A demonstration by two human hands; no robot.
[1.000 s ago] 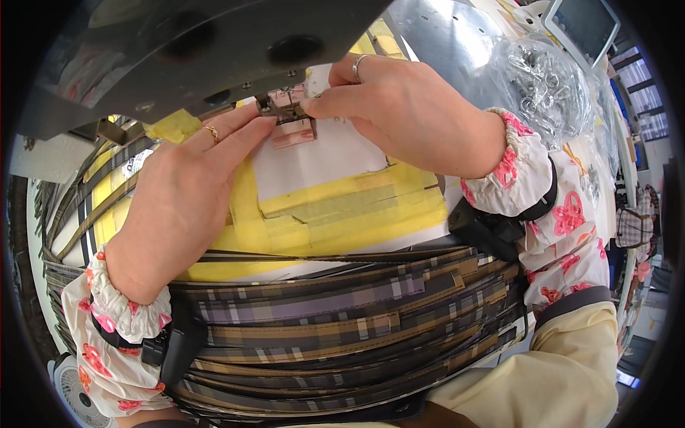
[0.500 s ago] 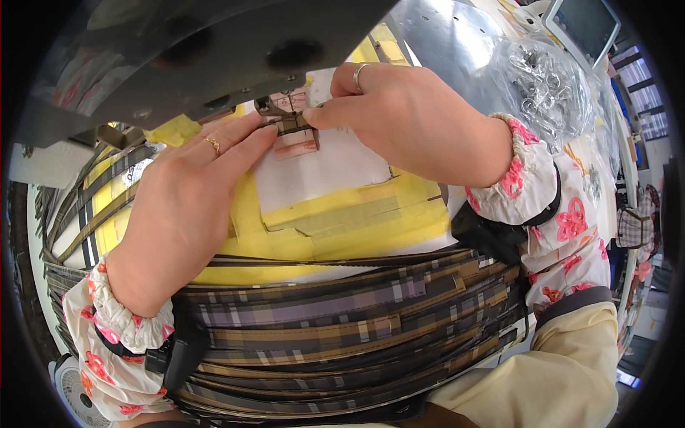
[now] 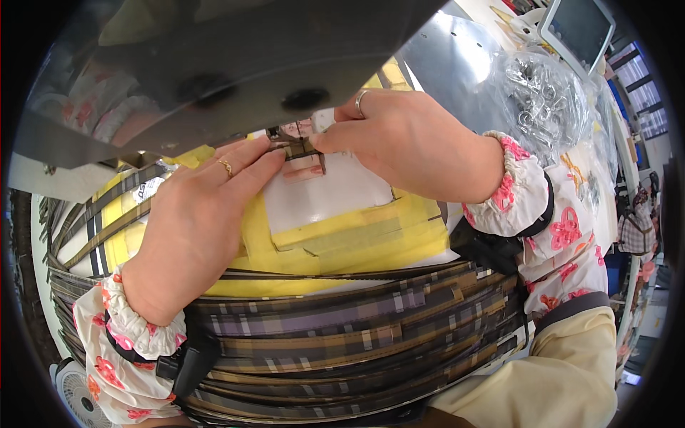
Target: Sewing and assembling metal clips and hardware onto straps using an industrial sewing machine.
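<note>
A narrow plaid strap (image 3: 302, 153) lies under the presser foot (image 3: 284, 133) of a sewing machine (image 3: 214, 64). My left hand (image 3: 193, 225) rests with its fingers stretched out, their tips at the strap's left side by the foot; its thumb is hidden. From the right, my right hand (image 3: 424, 146) reaches in with fingers curled, its thumb and forefinger closed at the strap's right side. The machine head hides part of the foot and strap. Beneath them is a white plate (image 3: 321, 207) edged with yellow tape (image 3: 357, 235).
Long plaid straps (image 3: 335, 324) drape in layers along the near edge, and more straps (image 3: 107, 207) lie at left. A clear bag of metal clasps (image 3: 539, 100) sits far right, below a tablet-like screen (image 3: 579, 32). A white fan (image 3: 80, 396) stands at lower left.
The whole view has shifted, so hands, machine and straps appear slightly lower. Both hands keep their places beside the presser foot.
</note>
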